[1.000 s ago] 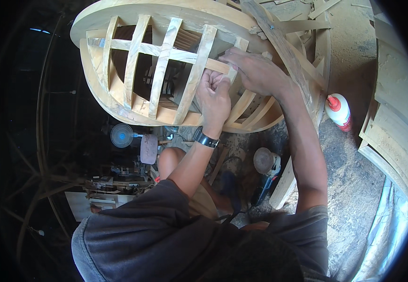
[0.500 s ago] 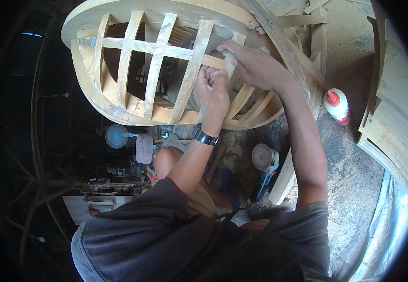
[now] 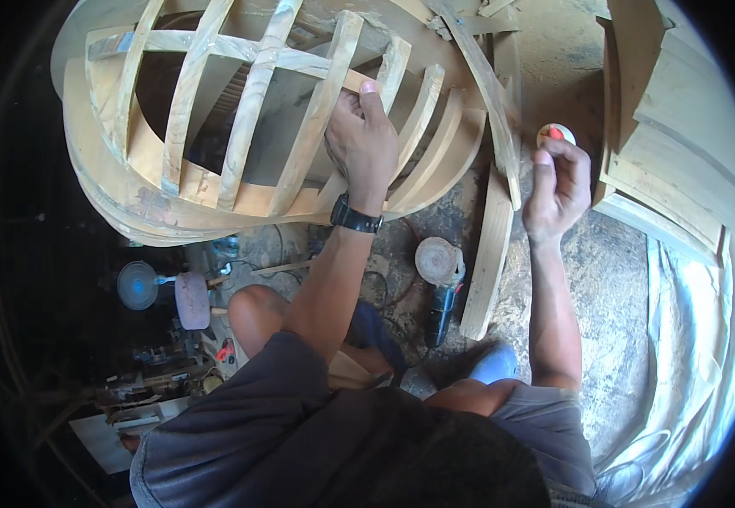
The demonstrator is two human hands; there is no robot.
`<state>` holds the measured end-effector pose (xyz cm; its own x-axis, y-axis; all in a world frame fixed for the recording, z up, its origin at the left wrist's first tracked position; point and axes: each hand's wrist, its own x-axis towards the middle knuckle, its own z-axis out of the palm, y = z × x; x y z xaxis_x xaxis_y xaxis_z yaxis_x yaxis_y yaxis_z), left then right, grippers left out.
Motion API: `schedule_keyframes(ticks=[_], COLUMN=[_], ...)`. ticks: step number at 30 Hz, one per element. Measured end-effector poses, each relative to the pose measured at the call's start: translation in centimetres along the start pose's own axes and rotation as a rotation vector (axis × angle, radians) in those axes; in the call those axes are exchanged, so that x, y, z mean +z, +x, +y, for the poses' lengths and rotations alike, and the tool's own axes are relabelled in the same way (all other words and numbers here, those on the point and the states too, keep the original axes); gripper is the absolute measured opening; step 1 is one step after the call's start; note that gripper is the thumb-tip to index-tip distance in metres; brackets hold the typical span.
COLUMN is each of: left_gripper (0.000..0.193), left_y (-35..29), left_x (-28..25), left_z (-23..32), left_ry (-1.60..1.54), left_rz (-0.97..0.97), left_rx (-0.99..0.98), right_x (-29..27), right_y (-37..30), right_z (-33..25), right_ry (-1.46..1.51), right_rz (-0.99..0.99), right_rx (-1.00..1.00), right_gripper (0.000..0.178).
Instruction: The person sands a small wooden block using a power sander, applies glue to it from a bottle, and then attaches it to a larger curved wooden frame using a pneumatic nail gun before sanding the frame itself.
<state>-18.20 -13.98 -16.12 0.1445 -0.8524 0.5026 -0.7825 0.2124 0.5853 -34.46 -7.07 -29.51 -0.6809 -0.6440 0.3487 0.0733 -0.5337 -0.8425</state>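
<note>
A large curved wooden lattice frame made of bent slats fills the upper left. My left hand, with a black watch on the wrist, grips one of its cross slats near the frame's right side. My right hand is off to the right, away from the frame, closed around a small white glue bottle with a red cap. A loose curved slat runs down between the two hands.
A sander with a round disc lies on the dusty floor below the frame, next to a loose wooden plank. Stacked curved wood pieces stand at the right. A small blue disc tool lies at the left.
My right hand left the lattice slat and moved right to take hold of the glue bottle. My left hand stays on the frame.
</note>
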Motion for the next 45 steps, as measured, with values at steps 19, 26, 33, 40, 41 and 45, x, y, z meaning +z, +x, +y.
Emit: schedule_keyframes(ticks=[19, 26, 33, 40, 41, 45], left_gripper=[0.034, 0.033, 0.042, 0.031, 0.029, 0.036], left_y=[-10.6, -10.2, -9.3, -8.6, -8.9, -8.0], left_x=[-5.9, -8.1, -7.0, -5.2, -5.3, -6.3], left_z=[-1.2, -4.2, -4.5, -1.3, -0.4, -0.5], left_ry=[-0.614, -0.813, -1.061, -1.189, -1.225, -1.270], left_rz=[-0.505, -0.508, -0.503, -0.504, -0.499, -0.458], left_rx=[0.083, -0.056, -0.129, -0.115, -0.130, -0.135], right_x=[-4.6, -3.1, -0.2, 5.5, 6.5, 11.7], right_y=[-0.1, -3.2, -1.6, 3.9, 4.7, 5.8], right_z=[10.5, 1.5, -15.7, -33.6, -35.9, -40.7], right_ry=[-0.785, -0.520, -0.789, -1.661, -1.803, -2.093], right_rz=[-0.038, -0.118, -0.583, -0.978, -1.038, -1.267], right_rx=[0.290, 0.279, 0.225, -0.489, -0.646, -1.045], right_gripper=[0.073, 0.061, 0.070, 0.072, 0.076, 0.092])
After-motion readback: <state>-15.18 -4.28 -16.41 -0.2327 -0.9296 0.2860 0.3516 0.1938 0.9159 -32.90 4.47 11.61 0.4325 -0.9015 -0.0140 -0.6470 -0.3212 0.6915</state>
